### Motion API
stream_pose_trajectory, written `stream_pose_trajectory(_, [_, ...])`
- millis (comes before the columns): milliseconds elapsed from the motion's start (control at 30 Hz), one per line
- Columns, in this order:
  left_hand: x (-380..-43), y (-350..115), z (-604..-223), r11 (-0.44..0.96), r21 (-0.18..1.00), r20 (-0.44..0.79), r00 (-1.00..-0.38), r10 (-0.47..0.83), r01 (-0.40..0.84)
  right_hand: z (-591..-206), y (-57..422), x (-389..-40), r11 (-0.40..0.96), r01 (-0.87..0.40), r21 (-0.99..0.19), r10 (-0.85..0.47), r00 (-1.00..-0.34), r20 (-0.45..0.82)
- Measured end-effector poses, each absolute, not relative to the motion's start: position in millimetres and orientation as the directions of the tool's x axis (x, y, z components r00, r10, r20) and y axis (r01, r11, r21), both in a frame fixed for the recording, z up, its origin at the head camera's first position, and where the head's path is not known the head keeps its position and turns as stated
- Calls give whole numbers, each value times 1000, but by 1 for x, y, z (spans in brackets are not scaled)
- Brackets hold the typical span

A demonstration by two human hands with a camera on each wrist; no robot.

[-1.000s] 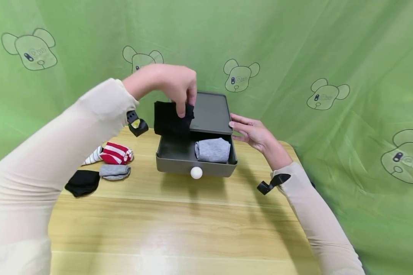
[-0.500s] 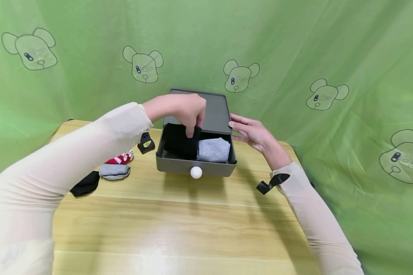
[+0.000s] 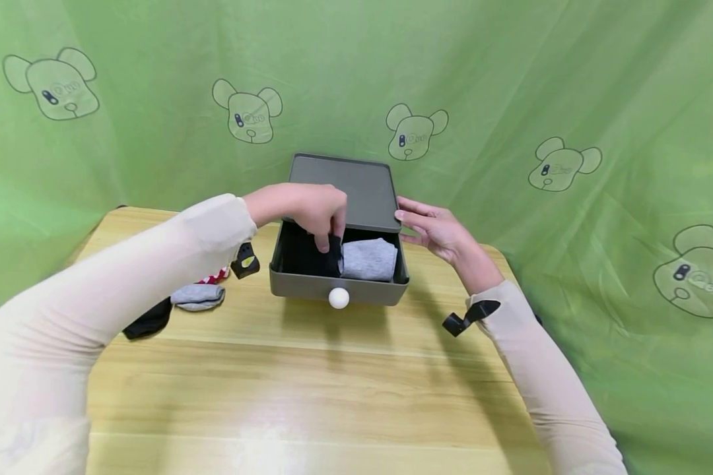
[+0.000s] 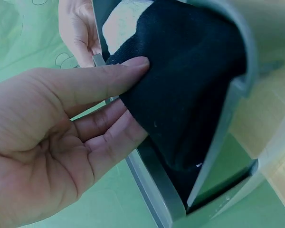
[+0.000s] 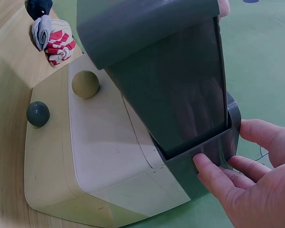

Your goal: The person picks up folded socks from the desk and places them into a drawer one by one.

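Note:
A dark grey drawer (image 3: 303,285) with a white knob (image 3: 339,298) stands pulled out from under the grey top (image 3: 365,188) of a small chest. My left hand (image 3: 317,211) reaches into its left part and pinches a folded black cloth (image 4: 185,80), thumb above and fingers beneath. Beside that, on the right, lies a folded grey cloth (image 3: 368,259). My right hand (image 3: 436,232) rests at the chest's right side, fingers spread. In the right wrist view its fingertips (image 5: 204,164) touch the dark grey casing near the back corner.
Left on the wooden table (image 3: 309,396) lie another black cloth (image 3: 150,321), another grey one (image 3: 199,295) and a red-and-white piece (image 5: 61,42), partly behind my left sleeve. Lower white and cream drawers (image 5: 109,123) are stacked below. A green curtain (image 3: 481,66) hangs behind.
My left hand has carried the black cloth from above the drawer down into its left part, beside the grey cloth. My right hand has stayed on the chest's side.

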State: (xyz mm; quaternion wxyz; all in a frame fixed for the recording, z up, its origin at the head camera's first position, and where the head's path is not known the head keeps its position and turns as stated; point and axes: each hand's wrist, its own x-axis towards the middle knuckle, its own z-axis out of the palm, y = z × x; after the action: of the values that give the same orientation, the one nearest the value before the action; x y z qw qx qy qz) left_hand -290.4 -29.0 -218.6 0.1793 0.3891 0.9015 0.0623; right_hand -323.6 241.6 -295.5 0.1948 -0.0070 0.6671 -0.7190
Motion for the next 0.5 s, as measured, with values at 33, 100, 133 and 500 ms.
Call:
stream_pose_trajectory(33, [-290, -30, -219, 685, 256, -269, -630, 728, 682, -295, 242, -323, -33, 270, -962, -290, -924, -249])
stream_pose_trajectory(100, [-290, -32, -220, 678, 267, -258, -627, 735, 685, -295, 242, -323, -31, 268, -963, -289, -925, -248])
stream_pose_trajectory(133, [-290, -33, -221, 675, 272, -251, -626, 738, 686, -295, 242, -323, -29, 267, -963, -290, -925, -247])
stream_pose_trajectory(500, [-289, -35, -226, 687, 310, -206, -659, 723, 657, -296, 241, -323, -26, 270, -963, -295, -922, -251])
